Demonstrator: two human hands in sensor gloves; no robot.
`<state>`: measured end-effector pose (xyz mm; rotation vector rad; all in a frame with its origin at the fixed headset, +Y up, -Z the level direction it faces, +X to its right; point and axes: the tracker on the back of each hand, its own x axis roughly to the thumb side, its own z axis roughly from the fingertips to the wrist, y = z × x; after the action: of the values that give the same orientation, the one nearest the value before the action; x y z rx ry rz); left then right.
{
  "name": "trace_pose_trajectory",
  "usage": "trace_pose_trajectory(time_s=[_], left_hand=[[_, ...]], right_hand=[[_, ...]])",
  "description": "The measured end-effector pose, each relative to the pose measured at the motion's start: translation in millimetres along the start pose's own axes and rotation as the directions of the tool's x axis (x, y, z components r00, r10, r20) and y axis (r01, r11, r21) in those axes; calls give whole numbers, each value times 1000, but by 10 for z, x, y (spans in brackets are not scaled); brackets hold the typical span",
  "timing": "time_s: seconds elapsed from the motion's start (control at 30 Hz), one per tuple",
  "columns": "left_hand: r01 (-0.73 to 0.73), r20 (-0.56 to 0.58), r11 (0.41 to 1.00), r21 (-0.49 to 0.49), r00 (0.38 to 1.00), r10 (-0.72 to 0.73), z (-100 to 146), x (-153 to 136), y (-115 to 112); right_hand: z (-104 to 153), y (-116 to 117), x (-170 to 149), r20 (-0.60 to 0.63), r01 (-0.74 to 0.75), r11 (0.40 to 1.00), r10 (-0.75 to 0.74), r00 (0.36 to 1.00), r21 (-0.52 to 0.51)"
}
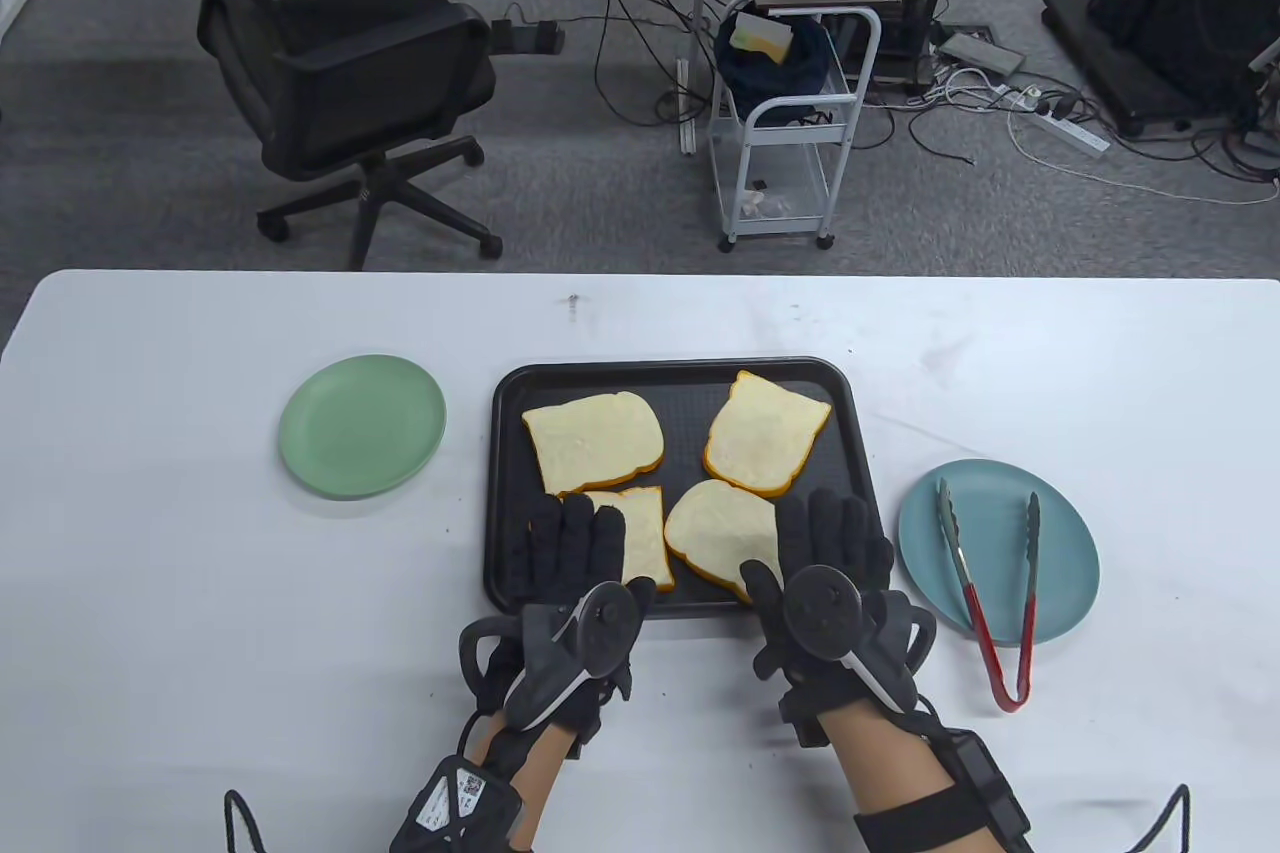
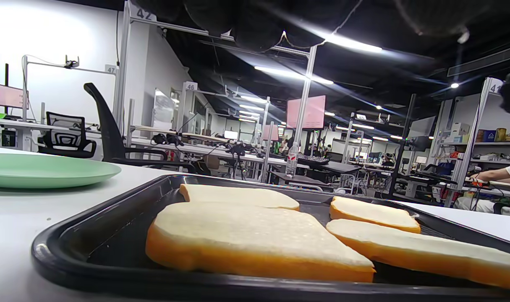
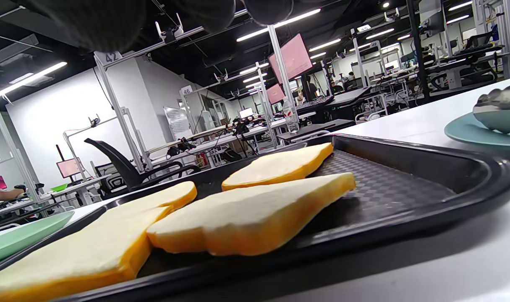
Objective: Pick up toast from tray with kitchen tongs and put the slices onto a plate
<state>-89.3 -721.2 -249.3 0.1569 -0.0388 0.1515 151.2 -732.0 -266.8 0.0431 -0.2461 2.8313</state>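
A black tray point(image 1: 860, 453) holds several pale toast slices with orange crusts. Two lie far, left point(image 1: 592, 441) and right point(image 1: 765, 433), and two lie near, left point(image 1: 640, 538) and right point(image 1: 722, 533). Red-handled tongs point(image 1: 1029, 593) lie open on the blue plate point(image 1: 1070, 543) right of the tray, their hinge end on the table. My left hand point(image 1: 575, 553) lies flat over the tray's near edge, its fingers overlapping the near left slice. My right hand point(image 1: 830, 553) lies flat beside the near right slice. Both hold nothing. A green plate point(image 1: 362, 426) sits left of the tray.
The white table point(image 1: 200, 593) ends at a far edge, with an office chair point(image 1: 350, 83) and a small white cart point(image 1: 790, 133) on the floor beyond it. The right wrist view shows the tray rim point(image 3: 406, 218) and a tong tip point(image 3: 500, 107) on the blue plate.
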Motion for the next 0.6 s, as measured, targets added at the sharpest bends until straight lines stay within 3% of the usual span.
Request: trace_pose_trajectory(time_s=[0.6], left_hand=[[-29,-19,1000,2,999,29,-11,-94,26]], right_hand=[[-89,-48,-221,-143,-36,999,32,989,-28]])
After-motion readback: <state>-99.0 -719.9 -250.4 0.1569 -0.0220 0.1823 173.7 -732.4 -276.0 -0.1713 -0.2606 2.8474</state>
